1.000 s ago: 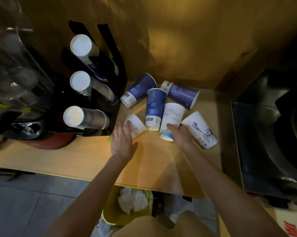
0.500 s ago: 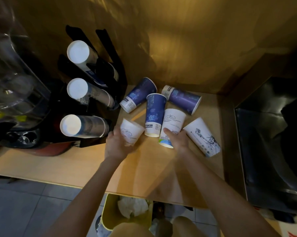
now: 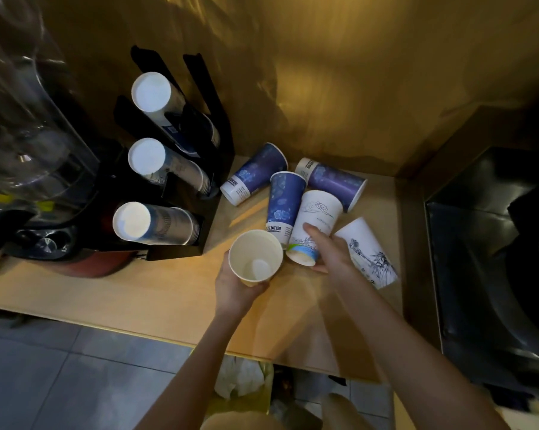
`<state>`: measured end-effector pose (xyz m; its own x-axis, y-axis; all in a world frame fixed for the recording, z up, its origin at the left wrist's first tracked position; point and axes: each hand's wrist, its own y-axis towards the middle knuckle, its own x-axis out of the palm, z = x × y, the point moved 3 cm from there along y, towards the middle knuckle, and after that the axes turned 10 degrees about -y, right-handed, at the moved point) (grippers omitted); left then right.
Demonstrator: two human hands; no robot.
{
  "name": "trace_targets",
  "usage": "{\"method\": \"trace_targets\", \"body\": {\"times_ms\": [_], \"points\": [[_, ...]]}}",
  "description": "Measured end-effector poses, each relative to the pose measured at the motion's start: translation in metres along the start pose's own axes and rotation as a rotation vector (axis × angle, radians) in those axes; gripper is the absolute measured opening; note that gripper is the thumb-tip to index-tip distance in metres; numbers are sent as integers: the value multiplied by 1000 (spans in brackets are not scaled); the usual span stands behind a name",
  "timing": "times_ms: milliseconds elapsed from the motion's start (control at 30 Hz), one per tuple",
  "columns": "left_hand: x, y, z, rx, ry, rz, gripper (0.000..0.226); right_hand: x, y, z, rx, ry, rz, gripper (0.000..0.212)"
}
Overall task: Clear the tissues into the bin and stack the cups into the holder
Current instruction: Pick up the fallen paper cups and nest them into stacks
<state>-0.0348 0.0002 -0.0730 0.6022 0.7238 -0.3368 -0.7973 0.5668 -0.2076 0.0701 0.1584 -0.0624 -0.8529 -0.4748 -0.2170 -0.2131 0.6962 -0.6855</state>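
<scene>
The left hand [image 3: 235, 288] is wrapping its fingers around a small white cup [image 3: 256, 259], holding it up with its mouth facing the camera. The right hand [image 3: 331, 254] is curling over a tall white cup [image 3: 314, 225] lying on the counter [image 3: 138, 293], maybe gripping it. Tissues [image 3: 238, 378] are sitting in the bin [image 3: 256, 398] below. The cup holder [image 3: 197, 193] is standing at the left.

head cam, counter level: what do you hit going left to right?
blender base → cup holder → left hand holding a small white cup → right hand on a white cup → sketch-print cup → dark steel sink
</scene>
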Motion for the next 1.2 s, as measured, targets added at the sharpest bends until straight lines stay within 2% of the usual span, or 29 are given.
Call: {"method": "trace_targets", "body": {"times_ms": [100,200,233,300,400,500,600,767,900,1133,1200], "points": [[-3,2,-1,17,55,-6,85,-5,-17,-18,-46,61,-41,45],[-5,3,-1,33,98,-30,87,-9,-39,-45,-228,64,-108,14],[-5,3,-1,29,104,-31,87,-9,-49,-55,-294,76,-150,10],[-5,3,-2,23,97,-31,86,-2,-61,-65,-414,100,-225,25],[-6,3,-3,26,80,-43,87,20,-74,-55,-562,46,-265,66],[-5,4,-3,49,79,-53,87,36,-77,-27,-692,-193,-275,86],[-4,6,-5,46,78,-53,82,39,-76,-11,-775,-447,-210,82],[-3,8,-8,26,77,-48,87,37,-77,-6,-808,-539,-211,96],[-2,8,-10,25,127,-67,92,39,-79,-5,-893,-744,-138,100],[-2,6,-6,70,92,-67,87,31,-71,14,-984,-1111,42,93],[-2,6,-6,82,100,-70,88,26,-67,13,-1006,-1205,29,90]]}}
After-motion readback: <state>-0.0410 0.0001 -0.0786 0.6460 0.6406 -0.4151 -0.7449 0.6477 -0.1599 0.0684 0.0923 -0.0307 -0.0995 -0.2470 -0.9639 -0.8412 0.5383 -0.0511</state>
